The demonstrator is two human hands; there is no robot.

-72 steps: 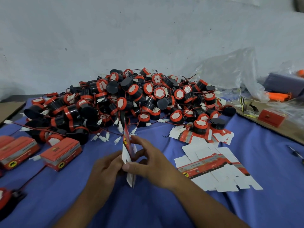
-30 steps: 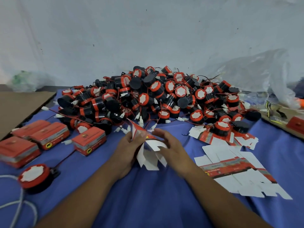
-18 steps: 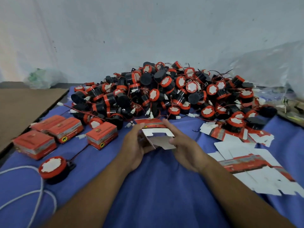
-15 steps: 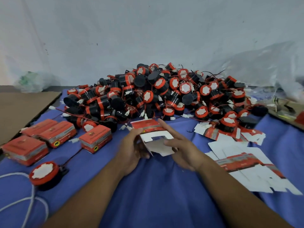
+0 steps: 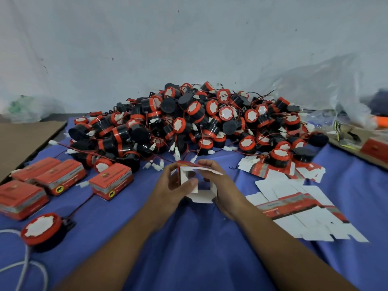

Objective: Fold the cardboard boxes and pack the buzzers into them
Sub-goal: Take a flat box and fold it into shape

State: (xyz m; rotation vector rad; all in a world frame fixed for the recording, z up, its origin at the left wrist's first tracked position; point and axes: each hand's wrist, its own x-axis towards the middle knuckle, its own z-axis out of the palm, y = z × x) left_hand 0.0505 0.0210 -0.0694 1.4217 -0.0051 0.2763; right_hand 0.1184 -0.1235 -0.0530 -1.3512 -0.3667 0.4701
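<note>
Both hands hold a half-folded red and white cardboard box [image 5: 200, 189] above the blue cloth at the centre. My left hand [image 5: 172, 187] grips its left side, thumb on a white flap. My right hand [image 5: 222, 185] holds the right side, fingers curled over the top edge. The box's white inside faces me, with flaps open. A big heap of black and red buzzers [image 5: 201, 122] with red wires lies just behind. One single buzzer [image 5: 41, 227] sits at the near left. Flat unfolded boxes [image 5: 302, 211] lie to the right.
Several closed red boxes [image 5: 111, 181] stand in a row at the left. A brown cardboard sheet [image 5: 23, 139] borders the far left. Clear plastic bags [image 5: 327, 85] and clutter sit at the back right. A white cord [image 5: 25, 263] loops at the bottom left.
The flat blank has been opened into a box shape. My hands have shifted round it and turned its open white inside towards me. The camera view has also swung left.
</note>
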